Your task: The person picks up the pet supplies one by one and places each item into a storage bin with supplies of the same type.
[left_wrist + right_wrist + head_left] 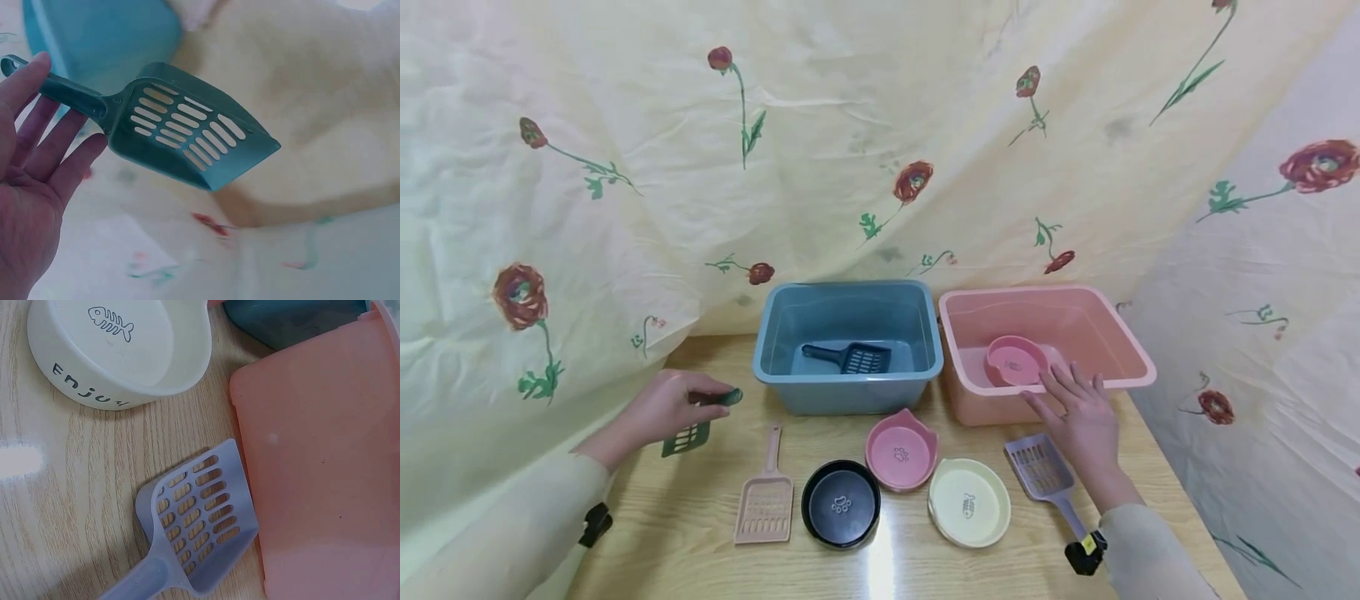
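Head view: left hand point(666, 408) pinches green scoop point(700, 436), lower left.
Right hand point(1084, 423) spreads its fingers by pink tub point(992, 407), lower right.

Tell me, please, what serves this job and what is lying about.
Job, apparently:
green scoop in left hand
pink tub, bowl inside, by right hand

Lying about:
pink bowl, black bowl, cream bowl
beige scoop, lavender scoop
blue tub, dark scoop
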`<state>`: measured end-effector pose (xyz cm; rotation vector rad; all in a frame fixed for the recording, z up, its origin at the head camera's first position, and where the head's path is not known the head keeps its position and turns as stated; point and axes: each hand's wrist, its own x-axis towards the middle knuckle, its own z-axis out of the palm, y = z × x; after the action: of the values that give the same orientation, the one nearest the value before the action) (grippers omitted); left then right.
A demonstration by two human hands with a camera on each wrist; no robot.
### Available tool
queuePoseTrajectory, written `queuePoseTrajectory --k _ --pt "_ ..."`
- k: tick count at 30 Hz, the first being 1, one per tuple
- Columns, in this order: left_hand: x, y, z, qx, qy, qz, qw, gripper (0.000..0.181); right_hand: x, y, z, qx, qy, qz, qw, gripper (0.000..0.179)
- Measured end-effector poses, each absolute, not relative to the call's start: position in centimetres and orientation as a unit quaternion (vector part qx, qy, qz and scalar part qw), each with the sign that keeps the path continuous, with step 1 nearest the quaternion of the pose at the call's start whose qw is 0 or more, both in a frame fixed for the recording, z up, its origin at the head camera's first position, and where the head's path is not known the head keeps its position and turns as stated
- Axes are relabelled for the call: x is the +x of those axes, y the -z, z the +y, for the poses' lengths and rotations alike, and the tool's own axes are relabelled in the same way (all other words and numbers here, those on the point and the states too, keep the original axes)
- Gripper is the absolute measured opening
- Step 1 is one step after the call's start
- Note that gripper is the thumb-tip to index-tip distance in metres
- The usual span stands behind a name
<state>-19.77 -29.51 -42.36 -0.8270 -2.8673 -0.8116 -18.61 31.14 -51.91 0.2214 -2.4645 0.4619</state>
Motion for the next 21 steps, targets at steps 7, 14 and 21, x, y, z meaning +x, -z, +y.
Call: queuePoseTrajectory --k 7,14,21 --pt "-20.8 38.6 -26.5 -0.326 0.247 -0.912 0.031 0.027 -18.3 51.8 31.3 0.085 -0.174 -0.932 0.306 0.099" --pt "-21.9 34.9 -23.4 -0.389 0.205 -0.897 0.030 0.030 -18.1 51.6 31.4 0.077 -0.170 -0.939 0.287 0.069" --pt "-23.2 32.1 -20.5 -0.454 0.170 -0.874 0.028 0.031 -17.8 51.2 31.5 0.074 -0.157 -0.944 0.282 0.077"
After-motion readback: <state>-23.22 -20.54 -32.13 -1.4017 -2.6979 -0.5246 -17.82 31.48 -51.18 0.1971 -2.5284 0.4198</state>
